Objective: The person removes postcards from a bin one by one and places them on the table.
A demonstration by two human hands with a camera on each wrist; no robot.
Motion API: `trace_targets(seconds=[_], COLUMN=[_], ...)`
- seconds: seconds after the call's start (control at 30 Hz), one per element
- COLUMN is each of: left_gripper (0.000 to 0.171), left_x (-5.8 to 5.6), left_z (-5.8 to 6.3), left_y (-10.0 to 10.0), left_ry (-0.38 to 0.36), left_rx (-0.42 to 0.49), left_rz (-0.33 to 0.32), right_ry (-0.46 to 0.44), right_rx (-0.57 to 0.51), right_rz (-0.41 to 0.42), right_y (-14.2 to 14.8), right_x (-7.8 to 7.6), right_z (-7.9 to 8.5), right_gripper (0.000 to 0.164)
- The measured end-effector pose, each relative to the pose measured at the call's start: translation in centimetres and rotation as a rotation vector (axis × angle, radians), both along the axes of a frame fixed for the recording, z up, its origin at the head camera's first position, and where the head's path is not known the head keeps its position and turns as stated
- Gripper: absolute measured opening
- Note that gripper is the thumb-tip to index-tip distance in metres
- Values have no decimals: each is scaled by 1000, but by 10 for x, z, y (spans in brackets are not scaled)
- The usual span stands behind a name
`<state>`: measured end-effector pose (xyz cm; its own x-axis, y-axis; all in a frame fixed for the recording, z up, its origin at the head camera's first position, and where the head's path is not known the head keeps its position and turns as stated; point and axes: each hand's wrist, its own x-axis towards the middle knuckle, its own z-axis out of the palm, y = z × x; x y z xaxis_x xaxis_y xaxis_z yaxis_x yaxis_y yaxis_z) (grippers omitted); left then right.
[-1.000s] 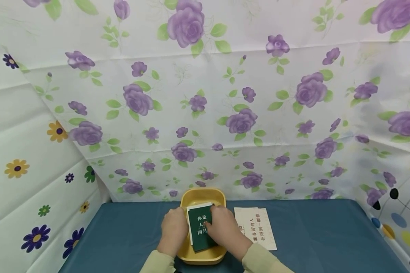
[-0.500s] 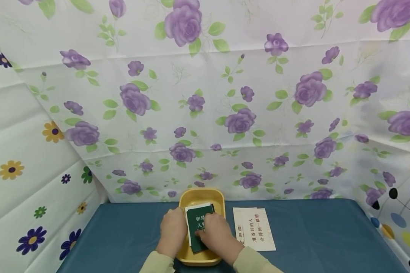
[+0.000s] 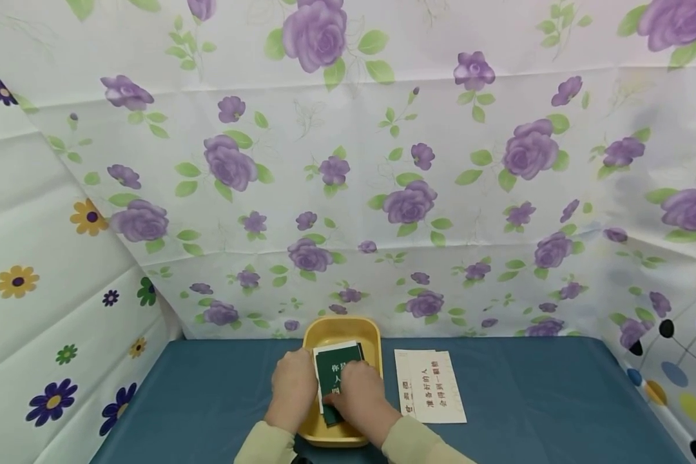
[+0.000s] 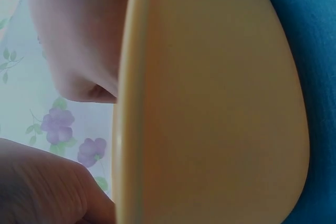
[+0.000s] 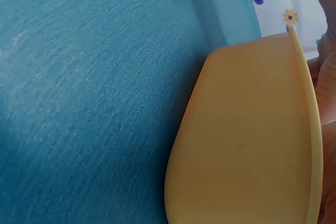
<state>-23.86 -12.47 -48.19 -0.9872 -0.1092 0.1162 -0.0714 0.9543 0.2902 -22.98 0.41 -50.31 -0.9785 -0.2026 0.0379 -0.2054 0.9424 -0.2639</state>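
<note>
A stack of cards, topped by a dark green card [image 3: 339, 356] with white characters, sits within a yellow basin [image 3: 373, 332]; a white card [image 3: 318, 353] sticks out at its left edge. My left hand [image 3: 294, 386] reaches over the basin's left rim and grips the stack's left side, fingertips hidden. Over the right part of the green card, my right hand [image 3: 362, 396] is curled, its thumb against the card's face; its other fingertips are out of sight. In the left wrist view, the basin's wall [image 4: 220, 98] hides the cards.
Right of the basin, cream cards [image 3: 435, 386] with brown characters lie overlapping on the blue-covered table [image 3: 533, 399]. A floral sheet [image 3: 359, 212] rises behind the table, and a patterned side sheet [image 3: 35, 335] stands at the left.
My right hand has shifted left and slightly down, its thumb moving across the green card's face. My left hand keeps its place at the rim. The camera view has shifted slightly.
</note>
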Motion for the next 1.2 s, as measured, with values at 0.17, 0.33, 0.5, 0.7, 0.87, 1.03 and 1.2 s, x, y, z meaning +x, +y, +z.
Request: trace_targets(seconds=[0.17,0.33,0.5,0.7,0.87,1.03,1.2], left_gripper=[14,13,13,11,10,9,7], left_x=[0,1,1,0,0,0,-1], left_z=[1,4,7,6,3,1,3], left_y=[-3,-3,-1,1,4,4,4], left_ry=[17,4,-35,-26,-10,-6,-37], left_rx=[0,7,25,42,41,39,6], left_rz=[7,5,12,19,18,16,7], right_ry=[12,23,31,40,84,133,190], right_rx=[83,84,79,114,152,204,236], right_rz=[29,34,21,2,-2,-18,-21], right_y=[-3,-4,-4,-2,-2,-4,-4], right_x=[1,0,-2,-3,-1,1,2], right_z=[-4,-6,-5,-3,-2,-3,-4], right_gripper=[69,67,64,65,68,87,96])
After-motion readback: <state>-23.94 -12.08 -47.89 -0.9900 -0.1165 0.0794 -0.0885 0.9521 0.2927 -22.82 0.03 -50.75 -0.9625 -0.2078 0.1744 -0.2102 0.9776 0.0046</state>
